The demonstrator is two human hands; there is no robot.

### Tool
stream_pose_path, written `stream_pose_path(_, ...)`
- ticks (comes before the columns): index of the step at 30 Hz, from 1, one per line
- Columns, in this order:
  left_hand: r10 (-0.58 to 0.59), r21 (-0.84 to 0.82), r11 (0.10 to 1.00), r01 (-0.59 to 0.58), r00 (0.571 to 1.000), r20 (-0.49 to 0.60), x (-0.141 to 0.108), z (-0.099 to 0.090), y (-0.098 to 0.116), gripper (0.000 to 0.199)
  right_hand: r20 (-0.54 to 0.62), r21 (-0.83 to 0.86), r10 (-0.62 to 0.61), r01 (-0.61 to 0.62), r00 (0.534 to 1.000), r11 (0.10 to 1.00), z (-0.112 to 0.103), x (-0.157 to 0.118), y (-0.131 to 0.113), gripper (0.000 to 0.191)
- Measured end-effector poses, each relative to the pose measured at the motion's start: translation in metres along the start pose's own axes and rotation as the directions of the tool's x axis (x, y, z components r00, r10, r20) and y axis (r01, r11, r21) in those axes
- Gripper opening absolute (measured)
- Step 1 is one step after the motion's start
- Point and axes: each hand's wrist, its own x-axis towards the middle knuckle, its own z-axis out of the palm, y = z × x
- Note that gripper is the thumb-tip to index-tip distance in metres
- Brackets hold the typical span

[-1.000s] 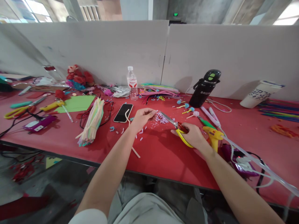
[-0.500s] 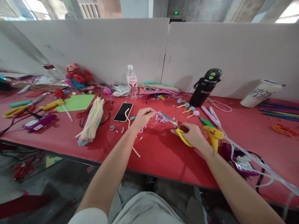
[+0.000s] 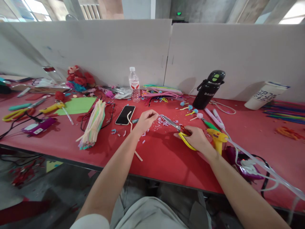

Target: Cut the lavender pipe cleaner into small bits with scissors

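Note:
My right hand [image 3: 196, 138] grips scissors [image 3: 172, 122] with yellow and red handles, their blades pointing up and left. The blade tips reach close to the pinched fingertips of my left hand [image 3: 147, 120]. What those fingers hold is too small to make out. Below and around the blades lie many short lilac snippets [image 3: 164, 121] scattered on the red table [image 3: 157, 159]. A cream pipe cleaner [image 3: 138, 156] passes beneath my left forearm, its bent end resting on a phone [image 3: 123, 116].
Left stands a bundle of pale pipe cleaners [image 3: 94, 125]. A clear bottle [image 3: 134, 85] and a black flask [image 3: 207, 92] are at the back. On the right are a yellow glue gun [image 3: 217, 137], a purple power strip [image 3: 245, 165] and small pompom-tipped stems [image 3: 195, 111].
The scissor blades look slightly closer together than before. Both hands keep nearly the same place, and the view has shifted a little.

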Motion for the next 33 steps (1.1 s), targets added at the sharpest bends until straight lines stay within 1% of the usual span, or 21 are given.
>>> stream_pose_path(5,0.03,0.022,0.999,-0.03,1.0,0.003,-0.0006,-0.0009,0.0004,0.02,-0.005,-0.016,0.011,-0.011,1.0,1.0,-0.0003,0.0,0.0,0.051)
stream_pose_path(12,0.083,0.127,0.989,-0.083,0.997,0.0,-0.0003,-0.0004,-0.0015,0.022,0.01,0.0,0.0,0.0,1.0,1.0,-0.0002,-0.0008,-0.0005,0.054)
stream_pose_path(19,0.113,0.175,0.978,-0.111,0.994,0.0,0.0002,-0.0003,-0.005,0.023,0.024,0.001,0.014,-0.014,1.0,1.0,-0.0026,-0.0006,-0.0025,0.058)
stream_pose_path(30,0.122,0.186,0.975,-0.122,0.992,0.008,0.0005,-0.0012,-0.0051,0.022,0.043,-0.018,0.035,-0.035,0.998,0.999,-0.001,0.0006,-0.0001,0.057)
stream_pose_path(33,0.131,0.189,0.973,-0.129,0.991,0.004,0.0002,-0.0011,-0.0054,0.022,0.042,-0.01,0.025,-0.025,0.999,1.0,-0.001,-0.0004,-0.0009,0.055)
